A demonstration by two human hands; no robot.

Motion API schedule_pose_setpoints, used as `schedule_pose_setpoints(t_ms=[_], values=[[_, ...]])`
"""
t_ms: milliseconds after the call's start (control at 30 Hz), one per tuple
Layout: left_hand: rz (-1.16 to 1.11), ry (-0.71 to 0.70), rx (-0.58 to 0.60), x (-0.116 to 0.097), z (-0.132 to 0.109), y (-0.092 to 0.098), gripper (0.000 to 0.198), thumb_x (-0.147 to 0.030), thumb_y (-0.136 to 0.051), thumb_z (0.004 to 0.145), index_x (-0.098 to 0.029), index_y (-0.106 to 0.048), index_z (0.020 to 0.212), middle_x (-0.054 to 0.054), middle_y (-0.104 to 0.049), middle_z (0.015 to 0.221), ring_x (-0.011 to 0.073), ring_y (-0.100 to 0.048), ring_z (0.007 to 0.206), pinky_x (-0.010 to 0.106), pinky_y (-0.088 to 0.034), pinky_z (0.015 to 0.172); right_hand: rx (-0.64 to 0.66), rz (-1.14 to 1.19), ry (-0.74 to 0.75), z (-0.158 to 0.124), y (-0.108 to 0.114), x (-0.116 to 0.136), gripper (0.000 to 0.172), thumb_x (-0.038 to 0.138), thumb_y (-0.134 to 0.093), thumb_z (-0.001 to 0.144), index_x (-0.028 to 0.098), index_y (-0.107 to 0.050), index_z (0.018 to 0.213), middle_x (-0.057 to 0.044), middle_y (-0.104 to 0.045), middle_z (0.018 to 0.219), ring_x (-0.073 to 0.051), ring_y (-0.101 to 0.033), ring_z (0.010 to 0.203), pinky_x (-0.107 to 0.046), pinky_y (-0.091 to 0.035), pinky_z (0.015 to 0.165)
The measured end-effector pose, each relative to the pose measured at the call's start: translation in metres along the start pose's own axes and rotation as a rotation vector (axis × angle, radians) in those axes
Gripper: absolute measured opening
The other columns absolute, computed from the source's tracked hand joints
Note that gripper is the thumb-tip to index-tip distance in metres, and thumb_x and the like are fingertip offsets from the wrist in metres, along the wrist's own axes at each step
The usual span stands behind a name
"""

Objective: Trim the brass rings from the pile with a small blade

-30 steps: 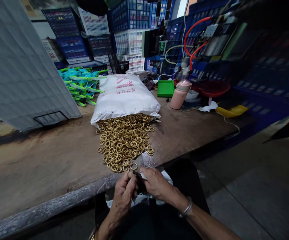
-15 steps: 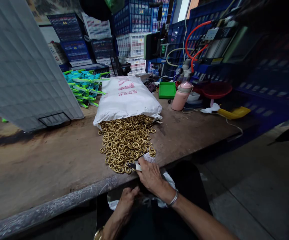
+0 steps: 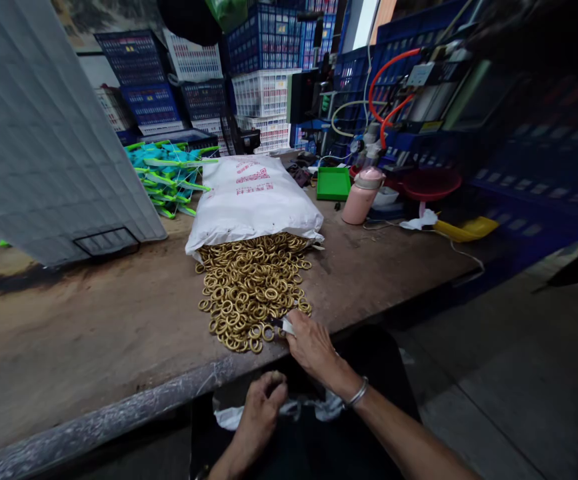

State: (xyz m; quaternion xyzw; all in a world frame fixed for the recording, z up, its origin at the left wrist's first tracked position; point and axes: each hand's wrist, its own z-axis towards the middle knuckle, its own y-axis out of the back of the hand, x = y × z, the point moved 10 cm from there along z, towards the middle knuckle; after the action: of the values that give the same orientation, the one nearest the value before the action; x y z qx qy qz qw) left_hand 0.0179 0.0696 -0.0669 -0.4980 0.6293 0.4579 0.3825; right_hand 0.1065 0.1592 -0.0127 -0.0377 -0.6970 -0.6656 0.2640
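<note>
A heap of gold-coloured rings [image 3: 243, 293] spills from the mouth of a white woven sack [image 3: 256, 207] onto the table [image 3: 133, 327]. At the heap's near right edge, my right hand [image 3: 313, 347] grips a small knife [image 3: 287, 326] with a pale handle. Its dark blade points left over the rings. My left hand [image 3: 263, 403] hovers below the table edge, above my lap, with the fingers curled in; whatever they hold is hidden. Pale thin plastic [image 3: 229, 418] lies across my lap beneath both hands.
A large white ribbed panel [image 3: 59, 147] stands at the left. Behind it are blue and green hangers [image 3: 169, 173]. A green tray [image 3: 333, 183], a pink bottle [image 3: 363, 199], a red dish [image 3: 431, 181] and a yellow scoop [image 3: 469, 229] sit at the right. Stacked crates [image 3: 263, 93] line the back.
My right hand with the knife has shifted slightly right and up, away from the heap's front. My left hand has turned, showing more of its curled fingers.
</note>
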Motion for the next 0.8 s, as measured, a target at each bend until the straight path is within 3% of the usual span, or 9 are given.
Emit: schedule_pose_setpoints(t_ms=[100, 167, 267, 367, 433, 533, 667, 800], values=[[0.041, -0.133, -0.022, -0.024, -0.006, 0.004, 0.021, -0.030, -0.046, 0.079, -0.016, -0.060, 0.075, 0.000, -0.057, 0.061, 0.0146, -0.051, 0.058, 0.024, -0.041, 0.054, 0.015, 0.188, -0.017, 0.003, 0.004, -0.006, 0.005, 0.014, -0.043, 0.075, 0.018, -0.046, 0.074, 0.002, -0.051, 0.064, -0.011, -0.045, 0.058, -0.022, -0.026, 0.054], [0.083, -0.262, -0.159, -0.039, -0.008, 0.020, 0.020, -0.028, -0.046, 0.080, -0.016, -0.059, 0.087, 0.001, -0.059, 0.064, 0.0136, -0.053, 0.056, 0.023, -0.044, 0.054, 0.032, 0.336, -0.036, 0.004, 0.003, -0.008, 0.008, 0.016, -0.042, 0.074, 0.019, -0.044, 0.067, 0.004, -0.046, 0.058, -0.010, -0.041, 0.054, -0.020, -0.026, 0.052], [0.178, -0.511, -0.347, -0.064, -0.011, 0.039, 0.026, -0.022, -0.049, 0.079, -0.016, -0.056, 0.103, 0.005, -0.065, 0.080, 0.0155, -0.060, 0.068, 0.027, -0.048, 0.066, 0.081, 0.561, -0.054, 0.001, -0.001, -0.005, 0.008, 0.017, -0.044, 0.071, 0.018, -0.044, 0.063, 0.005, -0.044, 0.057, -0.009, -0.041, 0.056, -0.019, -0.029, 0.053], [0.223, -0.649, -0.244, -0.080, -0.006, 0.032, 0.028, -0.017, -0.048, 0.080, -0.018, -0.058, 0.105, 0.009, -0.067, 0.093, 0.0179, -0.061, 0.083, 0.030, -0.047, 0.077, 0.184, 0.743, -0.089, -0.006, -0.008, 0.001, 0.006, 0.017, -0.045, 0.068, 0.017, -0.046, 0.063, 0.006, -0.043, 0.056, -0.008, -0.040, 0.055, -0.017, -0.031, 0.052], [0.199, -0.628, -0.149, -0.083, -0.001, 0.027, 0.026, -0.017, -0.048, 0.080, -0.019, -0.061, 0.102, 0.008, -0.068, 0.092, 0.0184, -0.061, 0.084, 0.030, -0.047, 0.077, 0.260, 0.826, -0.135, -0.012, -0.014, 0.003, 0.005, 0.017, -0.045, 0.068, 0.017, -0.046, 0.063, 0.006, -0.042, 0.054, -0.007, -0.038, 0.052, -0.017, -0.030, 0.050], [0.108, -0.479, -0.135, -0.079, 0.004, 0.032, 0.020, -0.021, -0.051, 0.079, -0.020, -0.067, 0.090, 0.007, -0.069, 0.082, 0.0185, -0.061, 0.075, 0.027, -0.046, 0.073, 0.303, 0.904, -0.176, -0.019, -0.017, 0.004, 0.010, 0.020, -0.043, 0.073, 0.017, -0.048, 0.067, 0.006, -0.043, 0.053, -0.007, -0.037, 0.048, -0.017, -0.031, 0.049], [-0.046, -0.295, -0.175, -0.070, 0.007, 0.038, 0.015, -0.027, -0.055, 0.075, -0.018, -0.066, 0.070, 0.003, -0.065, 0.067, 0.0166, -0.057, 0.065, 0.024, -0.044, 0.064, 0.245, 0.855, -0.071, -0.019, -0.010, 0.011, 0.019, 0.033, -0.046, 0.078, 0.017, -0.050, 0.070, 0.005, -0.048, 0.057, -0.008, -0.041, 0.054, -0.017, -0.033, 0.052], [-0.228, -0.119, -0.135, -0.052, 0.010, 0.032, 0.019, -0.034, -0.059, 0.072, -0.015, -0.060, 0.068, -0.002, -0.055, 0.056, 0.0095, -0.047, 0.048, 0.019, -0.037, 0.047, 0.184, 0.762, -0.007, -0.017, -0.004, 0.017, 0.023, 0.037, -0.050, 0.076, 0.016, -0.050, 0.066, 0.005, -0.045, 0.059, -0.008, -0.041, 0.058, -0.017, -0.032, 0.052]])
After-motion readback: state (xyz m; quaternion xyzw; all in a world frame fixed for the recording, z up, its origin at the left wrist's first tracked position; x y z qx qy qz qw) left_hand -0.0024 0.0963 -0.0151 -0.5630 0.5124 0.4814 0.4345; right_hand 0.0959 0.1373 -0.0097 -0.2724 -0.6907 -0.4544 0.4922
